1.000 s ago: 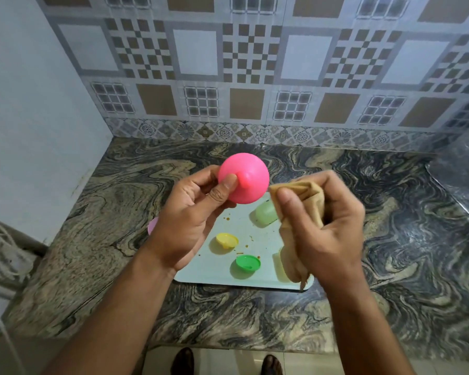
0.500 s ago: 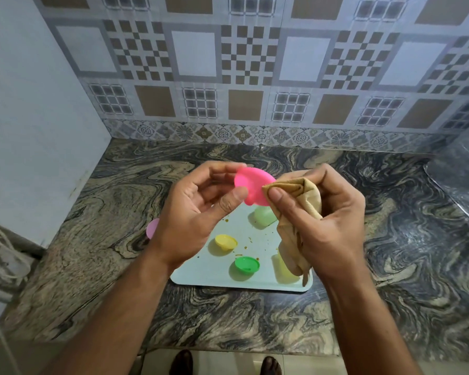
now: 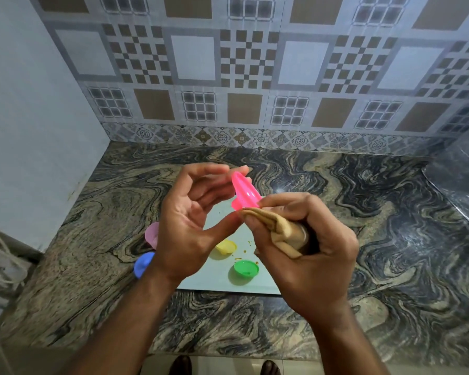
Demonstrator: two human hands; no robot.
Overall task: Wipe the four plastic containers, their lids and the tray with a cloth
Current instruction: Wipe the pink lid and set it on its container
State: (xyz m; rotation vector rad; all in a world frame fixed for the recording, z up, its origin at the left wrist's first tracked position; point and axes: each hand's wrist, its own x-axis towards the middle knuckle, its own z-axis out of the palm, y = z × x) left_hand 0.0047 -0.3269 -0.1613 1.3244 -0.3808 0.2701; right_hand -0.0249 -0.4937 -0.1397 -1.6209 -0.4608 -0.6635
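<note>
My left hand point(image 3: 186, 226) pinches a pink plastic container point(image 3: 244, 192) by its rim, between fingertips and thumb, tilted edge-on above the tray. Bunched in my right hand point(image 3: 306, 247) is a tan cloth point(image 3: 276, 228), and its folded end presses against the pink container's lower edge. Below both hands lies the pale tray point(image 3: 220, 284) with crumbs on it. A yellow lid point(image 3: 226, 246) and a green lid point(image 3: 246, 268) rest on the tray. My hands hide the rest of the tray.
A light pink piece point(image 3: 152, 234) and a blue piece point(image 3: 143, 263) sit on the marble counter point(image 3: 363, 212) just left of the tray, partly behind my left wrist. A tiled wall stands behind, a plain wall at left. A dark slab point(image 3: 460, 196) lies at the right.
My left hand turned the pink container from dome-facing to edge-on. My right hand with the cloth moved in against its lower edge. The blue piece came into sight.
</note>
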